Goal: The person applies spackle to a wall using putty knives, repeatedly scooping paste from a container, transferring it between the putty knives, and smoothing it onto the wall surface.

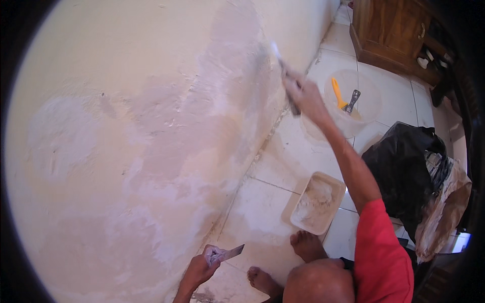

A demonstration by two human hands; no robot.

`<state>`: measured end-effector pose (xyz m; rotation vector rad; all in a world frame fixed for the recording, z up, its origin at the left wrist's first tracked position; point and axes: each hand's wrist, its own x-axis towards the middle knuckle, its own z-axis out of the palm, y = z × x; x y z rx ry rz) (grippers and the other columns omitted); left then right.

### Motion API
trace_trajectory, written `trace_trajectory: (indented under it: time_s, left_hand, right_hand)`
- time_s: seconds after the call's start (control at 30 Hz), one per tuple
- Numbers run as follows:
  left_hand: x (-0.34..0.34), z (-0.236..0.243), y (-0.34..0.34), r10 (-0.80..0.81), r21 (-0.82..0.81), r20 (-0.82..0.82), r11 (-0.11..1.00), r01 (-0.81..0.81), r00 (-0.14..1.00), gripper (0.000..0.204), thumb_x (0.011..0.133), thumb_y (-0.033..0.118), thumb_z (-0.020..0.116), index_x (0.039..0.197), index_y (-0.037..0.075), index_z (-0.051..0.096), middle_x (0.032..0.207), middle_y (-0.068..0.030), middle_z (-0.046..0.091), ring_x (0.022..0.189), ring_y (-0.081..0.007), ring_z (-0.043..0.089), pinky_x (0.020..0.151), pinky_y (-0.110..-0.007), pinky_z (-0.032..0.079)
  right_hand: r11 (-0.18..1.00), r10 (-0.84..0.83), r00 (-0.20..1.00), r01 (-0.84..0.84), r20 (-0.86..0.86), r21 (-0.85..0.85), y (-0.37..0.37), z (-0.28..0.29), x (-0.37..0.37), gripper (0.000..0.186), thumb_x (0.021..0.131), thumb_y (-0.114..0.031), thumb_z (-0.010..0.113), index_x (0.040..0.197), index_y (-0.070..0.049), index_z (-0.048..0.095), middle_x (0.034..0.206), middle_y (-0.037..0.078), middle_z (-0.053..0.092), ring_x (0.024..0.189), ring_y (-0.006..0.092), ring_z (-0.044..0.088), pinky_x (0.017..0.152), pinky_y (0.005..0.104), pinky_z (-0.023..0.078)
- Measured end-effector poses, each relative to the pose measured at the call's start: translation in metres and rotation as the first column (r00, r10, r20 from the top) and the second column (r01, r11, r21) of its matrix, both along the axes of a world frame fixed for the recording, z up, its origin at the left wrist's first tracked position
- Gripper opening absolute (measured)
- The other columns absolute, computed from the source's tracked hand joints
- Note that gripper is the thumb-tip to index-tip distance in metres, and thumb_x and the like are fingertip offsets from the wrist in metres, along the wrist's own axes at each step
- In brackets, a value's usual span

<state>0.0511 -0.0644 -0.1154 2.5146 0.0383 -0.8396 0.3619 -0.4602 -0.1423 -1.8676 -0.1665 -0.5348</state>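
Observation:
My right hand (306,97) is stretched out to the wall (70,212), closed around a putty knife (292,105). Motion smears this tool; its pale blade end meets or nearly meets the wall, and its dark handle end hangs below the fingers. Low by the wall's foot, my left hand (202,267) grips a second putty knife (234,252), its flat blade pointing right, away from the wall. Uneven greyish filler (166,116) covers much of the cream wall, with whiter patches at the left and below.
A cream tub (339,188) with whitish filler stands on the tiles by my bare feet. Beyond it, a translucent bucket (374,93) holds a yellow-handled scraper (337,92) and a dark-handled one (353,98). At right are a black plastic bag (399,166), brown paper (447,212) and a wooden cabinet (389,30).

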Motion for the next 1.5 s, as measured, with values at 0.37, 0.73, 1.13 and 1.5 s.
trace_trajectory:
  time_s: [0.37, 0.73, 1.13, 1.5]
  left_hand:
    - [0.004, -0.003, 0.002, 0.017, 0.024, -0.074, 1.000, -0.015, 0.997, 0.032, 0.087, 0.015, 0.067, 0.112, 0.004, 0.050, 0.084, -0.0166, 0.068, 0.079, -0.0346, 0.068, 0.071, -0.041, 0.052]
    - [0.001, -0.015, 0.007, -0.007, -0.041, -0.054, 0.999, 0.005, 0.999, 0.031, 0.093, 0.023, 0.062, 0.115, 0.007, 0.047, 0.090, -0.0188, 0.069, 0.081, -0.0410, 0.067, 0.071, -0.045, 0.052]
    - [0.011, 0.006, -0.005, -0.002, 0.013, -0.075, 1.000, 0.003, 0.997, 0.031, 0.088, 0.015, 0.066, 0.111, 0.004, 0.050, 0.083, -0.0157, 0.067, 0.079, -0.0348, 0.067, 0.072, -0.041, 0.051]
    - [0.002, -0.008, 0.008, -0.041, -0.063, -0.029, 0.997, 0.039, 0.999, 0.032, 0.090, 0.019, 0.063, 0.115, 0.007, 0.048, 0.087, -0.0168, 0.069, 0.079, -0.0397, 0.066, 0.069, -0.045, 0.051]
  right_hand:
    - [0.989, 0.051, 0.999, -0.049, 0.015, -0.139, 0.002, 0.032, 0.004, 0.042, 0.095, -0.024, 0.053, 0.133, -0.007, 0.059, 0.083, 0.003, 0.057, 0.062, 0.0100, 0.049, 0.060, 0.0276, 0.045]
    - [0.881, -0.118, 0.934, 0.255, 0.338, -0.398, -0.019, -0.029, 0.083, 0.056, 0.095, -0.016, 0.057, 0.147, -0.030, 0.041, 0.104, 0.011, 0.062, 0.087, 0.0325, 0.063, 0.073, 0.0459, 0.051]
    - [0.993, 0.023, 0.978, 0.002, -0.205, 0.121, -0.026, -0.052, 0.038, 0.045, 0.096, -0.022, 0.051, 0.138, -0.005, 0.052, 0.081, 0.006, 0.059, 0.076, 0.0187, 0.060, 0.067, 0.0296, 0.048]
    - [0.999, 0.023, 0.999, -0.021, 0.039, -0.040, 0.007, 0.014, 0.041, 0.046, 0.093, -0.023, 0.051, 0.133, 0.001, 0.054, 0.087, 0.022, 0.063, 0.083, 0.0314, 0.062, 0.082, 0.0361, 0.048]
